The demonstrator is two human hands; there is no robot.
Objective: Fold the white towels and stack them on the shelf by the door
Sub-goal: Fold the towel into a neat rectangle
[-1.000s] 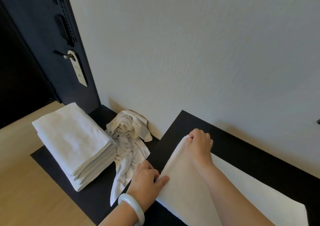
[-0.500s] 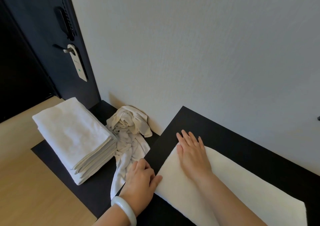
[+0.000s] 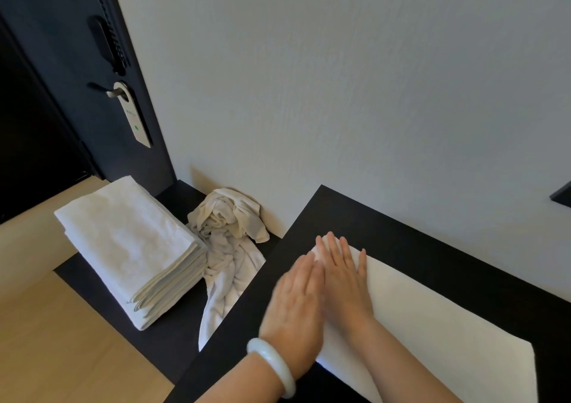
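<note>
Left hand (image 3: pixel 296 303) shifted from the desk (image 3: pixel 432 263)'s left edge onto the white towel (image 3: pixel 432 334), flat, fingers straight, grasping nothing | right hand (image 3: pixel 343 282) flat beside it, likewise released | towel spread along the desk's left end | door hanger (image 3: pixel 136 118) print too small to read

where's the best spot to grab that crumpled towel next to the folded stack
Pinch the loose tail of the crumpled towel, coming from above on the near side. The folded stack hems it in on the left, the raised black top on the right and the wall behind, while the tail trails free toward the front.
</note>
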